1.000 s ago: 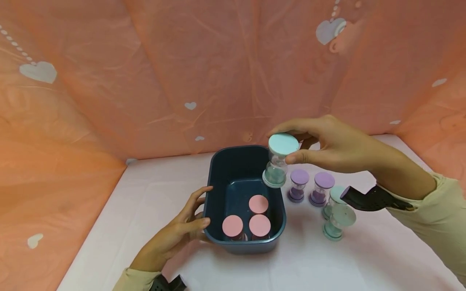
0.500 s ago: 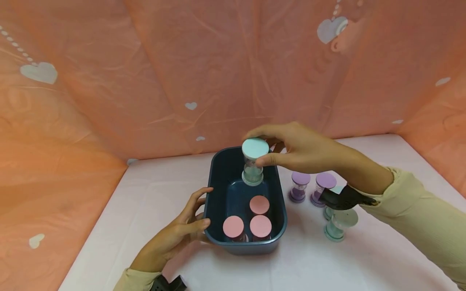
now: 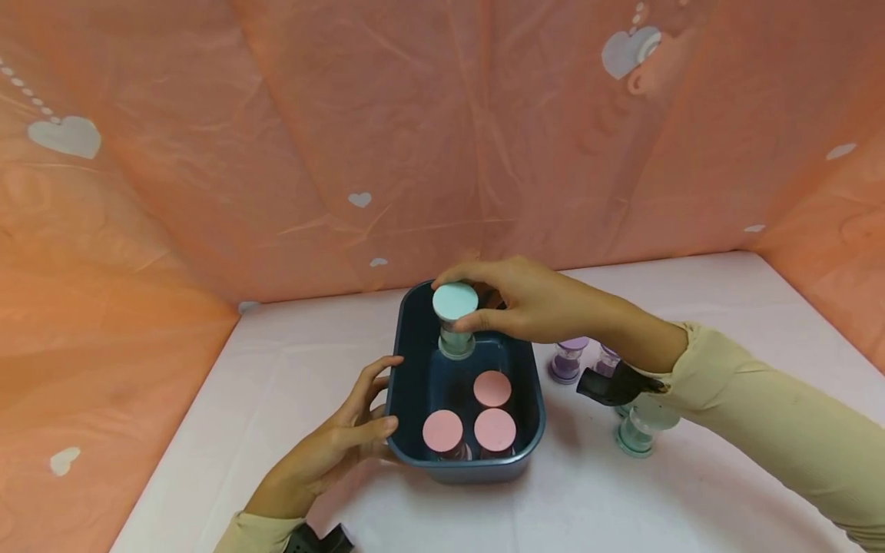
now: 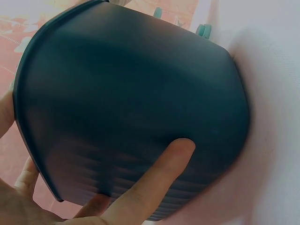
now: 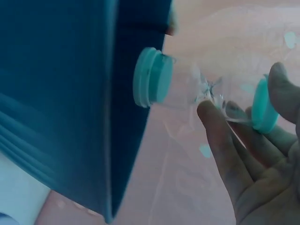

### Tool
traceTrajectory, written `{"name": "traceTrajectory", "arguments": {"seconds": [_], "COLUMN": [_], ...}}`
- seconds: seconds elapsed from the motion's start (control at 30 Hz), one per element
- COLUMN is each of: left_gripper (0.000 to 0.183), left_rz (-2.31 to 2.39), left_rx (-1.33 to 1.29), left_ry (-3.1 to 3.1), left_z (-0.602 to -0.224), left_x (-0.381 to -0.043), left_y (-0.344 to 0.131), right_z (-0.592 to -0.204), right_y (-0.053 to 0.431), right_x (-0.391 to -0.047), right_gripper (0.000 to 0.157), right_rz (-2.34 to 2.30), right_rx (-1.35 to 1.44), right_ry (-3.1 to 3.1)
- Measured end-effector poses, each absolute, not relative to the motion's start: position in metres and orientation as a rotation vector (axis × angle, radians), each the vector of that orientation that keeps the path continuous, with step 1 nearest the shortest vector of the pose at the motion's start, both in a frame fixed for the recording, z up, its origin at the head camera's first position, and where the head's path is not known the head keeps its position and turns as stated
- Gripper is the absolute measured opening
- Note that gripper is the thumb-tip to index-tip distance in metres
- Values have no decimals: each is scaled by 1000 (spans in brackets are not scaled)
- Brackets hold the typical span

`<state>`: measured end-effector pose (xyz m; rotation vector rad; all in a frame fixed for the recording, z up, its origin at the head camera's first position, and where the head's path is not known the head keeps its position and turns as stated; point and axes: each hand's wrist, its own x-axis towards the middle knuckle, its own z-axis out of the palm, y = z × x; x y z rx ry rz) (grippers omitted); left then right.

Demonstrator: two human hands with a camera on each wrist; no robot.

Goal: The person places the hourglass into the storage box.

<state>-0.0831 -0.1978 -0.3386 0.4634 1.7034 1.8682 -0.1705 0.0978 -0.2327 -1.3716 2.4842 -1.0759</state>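
Note:
My right hand (image 3: 532, 303) grips a mint-capped hourglass (image 3: 455, 303) near its top, holding it upright over the far left part of a dark blue bin (image 3: 415, 322). In the right wrist view, the hourglass (image 5: 187, 84) has a clear waisted body, with its lower cap past the bin's rim (image 5: 110, 140). Thumb and fingers are round its upper end. My left hand (image 3: 332, 445) holds the bin's left side, fingertips at the rim; in the left wrist view, one finger (image 4: 159, 173) presses the outer wall. Three pink-capped hourglasses (image 3: 493, 428) stand in the bin's near half.
Right of the bin, two purple-capped hourglasses (image 3: 567, 362) stand on the white tabletop (image 3: 588, 499), partly behind the right forearm. Mint hourglasses (image 3: 638, 434) stand nearer, also partly covered by the sleeve. An orange sheet with hearts (image 3: 415, 153) rises behind the table.
My right hand has carried the mint-capped hourglass left from beside the bin's right rim and lowered it over the far left of the bin. The left hand and bin have stayed put.

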Motion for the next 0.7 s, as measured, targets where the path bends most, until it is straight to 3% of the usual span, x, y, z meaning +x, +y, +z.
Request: {"name": "traceTrajectory", "arguments": {"seconds": [0.7], "left_gripper": [63], "left_rz": [1878], "left_rx": [471], "left_ry": [1671], "left_z": [-339], "left_x": [-83], "left_y": [-196], "right_z": [-272], "right_y": [70], "right_x": [-175], "right_gripper": [48], "right_rz": [-851], "right_rx": [-1358], "right_ry": [2486]}}
